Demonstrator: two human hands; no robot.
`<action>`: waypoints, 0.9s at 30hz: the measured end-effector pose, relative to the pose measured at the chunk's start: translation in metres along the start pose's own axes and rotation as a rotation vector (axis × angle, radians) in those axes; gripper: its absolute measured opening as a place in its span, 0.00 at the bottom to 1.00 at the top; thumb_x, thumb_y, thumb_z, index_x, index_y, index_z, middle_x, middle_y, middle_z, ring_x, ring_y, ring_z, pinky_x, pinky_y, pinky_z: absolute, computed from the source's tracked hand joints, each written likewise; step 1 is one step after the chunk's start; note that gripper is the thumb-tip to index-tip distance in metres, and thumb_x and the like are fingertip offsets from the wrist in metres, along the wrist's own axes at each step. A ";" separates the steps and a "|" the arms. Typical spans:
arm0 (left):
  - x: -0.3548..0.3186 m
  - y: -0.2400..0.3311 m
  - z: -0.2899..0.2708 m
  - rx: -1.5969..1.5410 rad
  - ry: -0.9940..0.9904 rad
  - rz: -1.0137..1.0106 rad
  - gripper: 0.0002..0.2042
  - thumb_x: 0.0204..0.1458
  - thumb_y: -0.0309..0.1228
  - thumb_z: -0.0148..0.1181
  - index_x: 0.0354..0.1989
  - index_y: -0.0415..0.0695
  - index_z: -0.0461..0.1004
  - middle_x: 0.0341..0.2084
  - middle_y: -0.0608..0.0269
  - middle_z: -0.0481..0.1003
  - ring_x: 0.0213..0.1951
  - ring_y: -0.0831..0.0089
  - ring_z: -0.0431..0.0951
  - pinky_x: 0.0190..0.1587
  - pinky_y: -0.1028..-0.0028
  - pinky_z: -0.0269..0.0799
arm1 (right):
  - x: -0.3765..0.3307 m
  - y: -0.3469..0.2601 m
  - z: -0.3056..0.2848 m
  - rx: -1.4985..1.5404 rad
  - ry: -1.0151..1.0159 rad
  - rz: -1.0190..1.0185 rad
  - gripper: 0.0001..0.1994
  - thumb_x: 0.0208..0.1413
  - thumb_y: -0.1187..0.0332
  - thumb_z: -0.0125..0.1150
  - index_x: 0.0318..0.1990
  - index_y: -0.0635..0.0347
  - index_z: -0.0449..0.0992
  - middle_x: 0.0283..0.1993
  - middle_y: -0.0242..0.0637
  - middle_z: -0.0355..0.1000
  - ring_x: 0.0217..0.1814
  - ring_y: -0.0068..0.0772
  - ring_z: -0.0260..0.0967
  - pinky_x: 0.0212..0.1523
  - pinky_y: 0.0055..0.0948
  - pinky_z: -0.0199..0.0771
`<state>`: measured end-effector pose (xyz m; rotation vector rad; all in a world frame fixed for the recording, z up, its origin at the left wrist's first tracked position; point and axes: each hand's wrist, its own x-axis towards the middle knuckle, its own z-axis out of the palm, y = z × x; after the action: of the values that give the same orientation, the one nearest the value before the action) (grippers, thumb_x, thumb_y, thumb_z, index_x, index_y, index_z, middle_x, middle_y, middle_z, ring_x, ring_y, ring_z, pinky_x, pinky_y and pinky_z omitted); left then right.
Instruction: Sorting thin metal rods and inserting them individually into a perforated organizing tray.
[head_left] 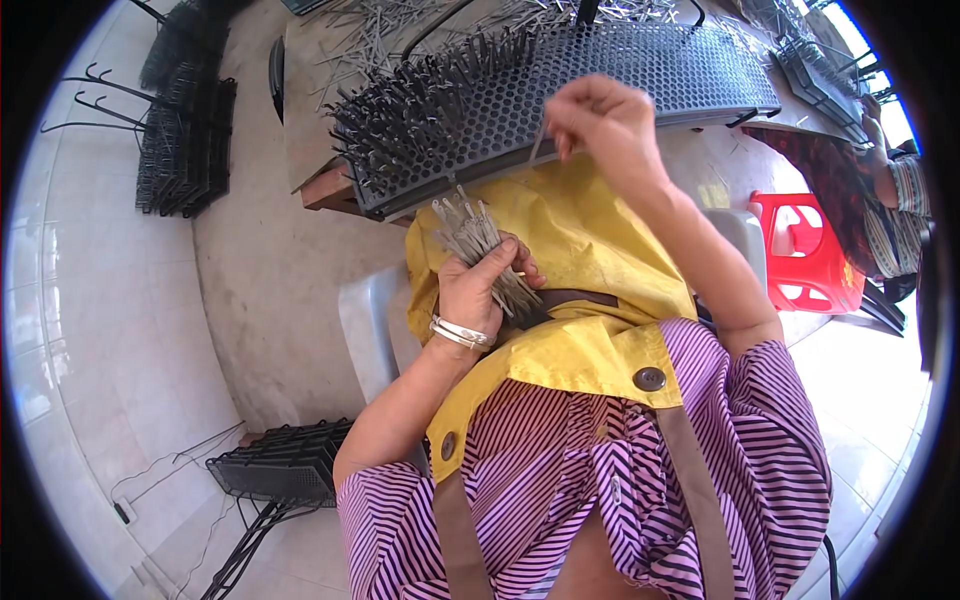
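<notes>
My left hand (472,297) is closed round a bundle of thin grey strips (466,236), held over my yellow apron (560,225). The bundle's tips fan out toward the rack. My right hand (612,128) is pinched, with a single slim grey strip (538,143) hanging from its fingertips near the front edge of a black perforated rack (620,72). Dark upright strips (400,120) stand crowded in the holes of the rack's left part. Bare holes show across its middle and right.
Loose grey strips (360,40) lie scattered on the table behind the rack. Stacked black racks (185,150) stand at the far left, with more (285,462) at lower left. A red stool (810,250) and another person's striped sleeve (908,188) are at right.
</notes>
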<state>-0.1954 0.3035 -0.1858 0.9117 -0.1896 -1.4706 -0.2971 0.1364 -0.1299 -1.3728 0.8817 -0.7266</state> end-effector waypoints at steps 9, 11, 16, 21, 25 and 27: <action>0.001 -0.001 0.000 -0.038 0.019 -0.033 0.05 0.50 0.27 0.51 0.33 0.40 0.67 0.26 0.61 0.69 0.27 0.69 0.72 0.31 0.66 0.74 | 0.055 -0.007 0.001 -0.070 0.291 -0.536 0.03 0.47 0.77 0.55 0.25 0.64 0.68 0.15 0.31 0.65 0.15 0.17 0.63 0.16 0.18 0.61; 0.001 0.000 0.003 -0.064 0.054 -0.031 0.07 0.49 0.27 0.53 0.33 0.38 0.67 0.24 0.60 0.70 0.25 0.70 0.72 0.29 0.67 0.74 | 0.059 -0.006 0.006 -0.130 0.305 -0.562 0.03 0.47 0.77 0.55 0.25 0.63 0.68 0.15 0.31 0.66 0.16 0.17 0.63 0.16 0.17 0.62; 0.000 0.001 0.000 -0.051 0.030 -0.060 0.06 0.49 0.27 0.51 0.34 0.41 0.67 0.26 0.61 0.70 0.28 0.69 0.72 0.31 0.66 0.74 | 0.065 0.003 0.010 -0.286 0.283 -0.743 0.02 0.48 0.77 0.55 0.25 0.63 0.69 0.17 0.31 0.67 0.16 0.17 0.63 0.16 0.16 0.61; 0.000 0.002 0.000 -0.044 0.033 -0.067 0.06 0.49 0.27 0.51 0.35 0.41 0.67 0.26 0.61 0.70 0.27 0.69 0.71 0.31 0.67 0.73 | 0.071 0.014 0.016 -0.516 0.099 -0.983 0.02 0.47 0.76 0.56 0.29 0.64 0.72 0.21 0.33 0.70 0.22 0.17 0.69 0.22 0.15 0.68; 0.000 0.001 -0.001 -0.048 0.033 -0.073 0.06 0.49 0.27 0.51 0.35 0.41 0.67 0.26 0.61 0.70 0.28 0.69 0.71 0.32 0.66 0.73 | 0.080 0.004 0.022 -0.594 0.037 -1.007 0.03 0.47 0.74 0.55 0.28 0.64 0.71 0.20 0.39 0.69 0.20 0.31 0.70 0.21 0.24 0.67; 0.000 0.002 -0.001 -0.051 0.033 -0.077 0.07 0.49 0.27 0.51 0.35 0.41 0.67 0.27 0.61 0.70 0.28 0.69 0.71 0.32 0.66 0.73 | 0.084 -0.002 0.026 -0.616 0.039 -1.012 0.03 0.44 0.74 0.54 0.26 0.64 0.70 0.20 0.43 0.68 0.23 0.41 0.68 0.23 0.31 0.67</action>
<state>-0.1936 0.3034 -0.1855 0.9096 -0.0931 -1.5233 -0.2326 0.0773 -0.1369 -2.4084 0.3857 -1.2981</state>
